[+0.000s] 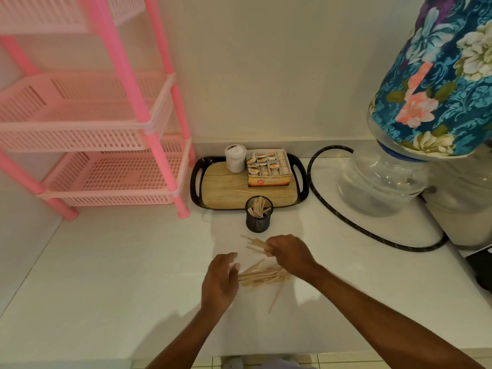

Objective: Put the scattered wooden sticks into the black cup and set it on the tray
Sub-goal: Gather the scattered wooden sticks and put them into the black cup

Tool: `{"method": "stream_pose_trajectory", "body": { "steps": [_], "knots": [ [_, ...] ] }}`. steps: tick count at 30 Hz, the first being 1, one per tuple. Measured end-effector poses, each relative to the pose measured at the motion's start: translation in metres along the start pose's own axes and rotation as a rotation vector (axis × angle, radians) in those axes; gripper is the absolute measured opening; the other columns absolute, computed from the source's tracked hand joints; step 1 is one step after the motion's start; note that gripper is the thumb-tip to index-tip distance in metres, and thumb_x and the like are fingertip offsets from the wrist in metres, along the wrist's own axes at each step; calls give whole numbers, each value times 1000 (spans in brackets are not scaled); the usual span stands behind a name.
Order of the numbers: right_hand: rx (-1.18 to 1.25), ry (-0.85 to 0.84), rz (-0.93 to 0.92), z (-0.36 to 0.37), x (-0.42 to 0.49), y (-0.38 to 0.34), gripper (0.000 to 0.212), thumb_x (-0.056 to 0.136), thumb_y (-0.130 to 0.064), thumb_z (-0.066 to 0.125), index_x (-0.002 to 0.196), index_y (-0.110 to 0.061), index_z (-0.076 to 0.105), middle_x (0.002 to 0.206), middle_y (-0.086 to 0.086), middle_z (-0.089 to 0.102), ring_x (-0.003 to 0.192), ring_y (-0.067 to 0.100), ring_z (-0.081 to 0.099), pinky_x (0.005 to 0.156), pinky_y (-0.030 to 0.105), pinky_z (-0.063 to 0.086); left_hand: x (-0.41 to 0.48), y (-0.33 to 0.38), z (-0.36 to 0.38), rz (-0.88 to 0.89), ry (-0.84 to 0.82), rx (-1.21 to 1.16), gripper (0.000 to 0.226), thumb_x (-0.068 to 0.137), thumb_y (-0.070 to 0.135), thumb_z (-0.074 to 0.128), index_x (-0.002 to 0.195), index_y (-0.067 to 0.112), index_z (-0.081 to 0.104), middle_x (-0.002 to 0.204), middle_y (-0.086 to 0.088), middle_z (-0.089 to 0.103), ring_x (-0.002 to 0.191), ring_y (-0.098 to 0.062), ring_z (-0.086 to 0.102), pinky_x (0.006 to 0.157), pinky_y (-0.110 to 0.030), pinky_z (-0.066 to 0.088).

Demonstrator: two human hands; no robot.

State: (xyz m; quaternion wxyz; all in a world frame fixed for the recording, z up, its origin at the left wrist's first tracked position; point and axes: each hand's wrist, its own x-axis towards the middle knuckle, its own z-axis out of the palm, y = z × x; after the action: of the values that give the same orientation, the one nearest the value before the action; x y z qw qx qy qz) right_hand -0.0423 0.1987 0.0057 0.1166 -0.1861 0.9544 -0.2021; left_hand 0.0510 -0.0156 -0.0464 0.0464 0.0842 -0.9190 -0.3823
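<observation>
Fingers (229,258) of the left hand (219,282) are spread and loosely bent, gripping nothing. Their tips sit at the left ends of the loose sticks (262,276), which lie in a flat pile on the white counter (106,262). Whether the tips actually touch the wood cannot be told. One stray stick (275,296) angles out of the pile toward the near edge. Just right of the pile and a little farther back, the right hand (288,253) is curled tightly round a bundle of sticks (255,245). The bundle pokes out to the left past the knuckles and is raised off the counter, above the pile's far side.

Across the back, a pink rack (106,123) with slotted shelves stands at the far left. Beside its right leg lies the tray (195,179), black-rimmed with a wood-look floor. It carries a white jar (235,158), a box of sachets (269,166) touching the jar's right side, and a single stick (245,191) lying flat in front of the box. The black cup (258,217), made of mesh, stands upright on the counter just in front of the tray's near rim, not on it. Sticks already stand inside it. It is beyond both hands, nearer the right one. Farther right a dark hose (346,225) loops over the counter around a clear water bottle (380,182), which is topped by a floral cover (439,75).
</observation>
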Motion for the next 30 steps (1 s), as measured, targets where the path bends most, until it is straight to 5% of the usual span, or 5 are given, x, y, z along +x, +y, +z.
{"method": "stream_pose_trajectory", "body": {
  "steps": [4, 7, 11, 26, 30],
  "knots": [
    [428, 126, 102, -15, 8, 1, 17, 93, -9, 69, 81, -18, 78, 72, -11, 76, 67, 2, 69, 67, 27, 56, 3, 9, 8, 62, -268, 280, 57, 91, 61, 65, 138, 29, 62, 136, 9, 57, 125, -16, 55, 97, -31, 54],
    [804, 189, 213, -24, 12, -1, 11, 91, -9, 75, 88, -17, 81, 78, 0, 81, 74, 17, 79, 68, 22, 61, 6, 21, 21, 151, -328, 471, 71, 81, 74, 63, 134, 26, 62, 133, 5, 57, 124, -20, 54, 98, -36, 52],
    [1147, 210, 278, -34, 19, 1, 10, 97, -8, 73, 106, -6, 77, 92, 16, 80, 78, 24, 78, 72, 30, 61, 11, 30, 32, 200, -310, 525, 46, 90, 55, 71, 126, 27, 69, 121, 3, 63, 114, -21, 59, 90, -34, 50],
    [1289, 270, 407, -63, 70, -14, 7, 99, -6, 71, 104, -11, 72, 101, 12, 82, 83, 22, 77, 66, 29, 55, 21, 41, 33, 119, -375, 422, 22, 93, 27, 77, 113, 20, 69, 116, 0, 67, 110, -21, 62, 87, -36, 56],
    [1258, 303, 420, -65, 79, -17, 12, 98, -4, 72, 101, -15, 72, 94, 8, 81, 87, 22, 77, 80, 40, 60, 21, 37, 32, 134, -385, 425, 25, 93, 23, 76, 116, 20, 68, 116, -1, 68, 109, -22, 63, 87, -37, 55]
  ]
}}
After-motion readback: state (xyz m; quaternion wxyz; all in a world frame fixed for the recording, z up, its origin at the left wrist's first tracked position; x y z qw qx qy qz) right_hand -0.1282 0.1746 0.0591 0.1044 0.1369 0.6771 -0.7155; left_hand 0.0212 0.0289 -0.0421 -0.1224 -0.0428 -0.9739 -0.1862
